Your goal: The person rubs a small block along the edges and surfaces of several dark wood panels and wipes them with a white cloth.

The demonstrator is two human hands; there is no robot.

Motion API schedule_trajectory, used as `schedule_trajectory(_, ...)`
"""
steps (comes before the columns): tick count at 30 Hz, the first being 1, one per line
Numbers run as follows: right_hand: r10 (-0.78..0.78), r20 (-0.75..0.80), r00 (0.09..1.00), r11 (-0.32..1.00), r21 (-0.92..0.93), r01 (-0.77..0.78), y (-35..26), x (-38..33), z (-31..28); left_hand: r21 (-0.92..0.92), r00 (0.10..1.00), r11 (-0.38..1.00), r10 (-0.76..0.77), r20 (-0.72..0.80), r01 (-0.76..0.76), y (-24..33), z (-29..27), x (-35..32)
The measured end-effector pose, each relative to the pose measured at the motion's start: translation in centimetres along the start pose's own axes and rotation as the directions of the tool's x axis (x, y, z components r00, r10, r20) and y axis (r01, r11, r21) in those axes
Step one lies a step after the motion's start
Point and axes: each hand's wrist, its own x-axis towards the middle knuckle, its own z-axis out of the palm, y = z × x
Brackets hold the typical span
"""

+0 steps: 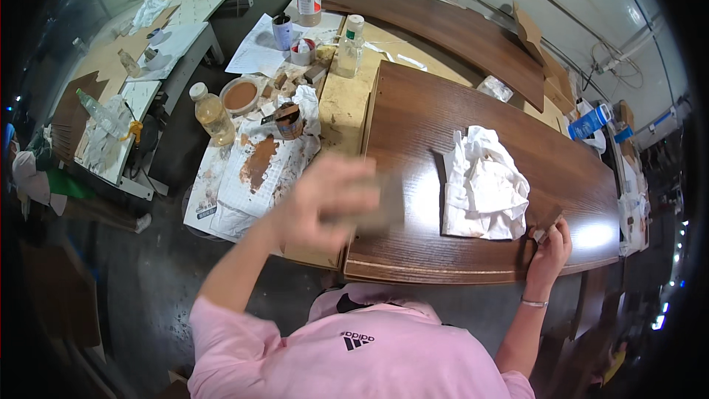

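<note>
Block (pixel 391 203), grey-brown and blurred, is left of the white cloth (pixel 487 185), grasped by the left hand (pixel 325 192) with fingers bent. Right of the cloth, the right hand (pixel 552 247) pinches a small brown scrap (pixel 548 216). Beneath the cloth lies a dark wooden panel (pixel 413 118).

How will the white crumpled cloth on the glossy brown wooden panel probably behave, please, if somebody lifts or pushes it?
The white crumpled cloth is probably floppy, given its loose folds. It looks thin, so likely light for its size. Pushed, it may slide or bunch up, since the glossy brown wooden panel looks smooth.
</note>
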Motion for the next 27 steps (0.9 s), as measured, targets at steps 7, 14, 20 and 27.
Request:
schedule_trajectory(7,-0.04,0.025,0.999,0.996,0.075,0.038,0.2,-0.2,-0.8,-0.266,0.865,0.881,-0.451,-0.221,0.392,-7.4,-1.3,6.8)
schedule_trajectory(14,-0.008,0.013,1.0,0.998,0.063,0.007,0.2,-0.9,0.0,-0.091,0.926,0.943,-0.333,-0.181,0.321,-13.3,-1.3,9.9)
schedule_trajectory(20,0.001,0.023,1.0,0.995,0.098,-0.003,0.4,0.0,-0.8,-0.021,0.759,0.774,-0.626,-0.179,0.633,-21.7,-3.8,16.0)
schedule_trajectory(27,0.014,-0.061,0.998,0.991,0.133,-0.006,-1.1,-0.5,-0.5,-0.156,0.725,0.777,-0.627,-0.284,0.61,-20.2,-2.2,15.9)
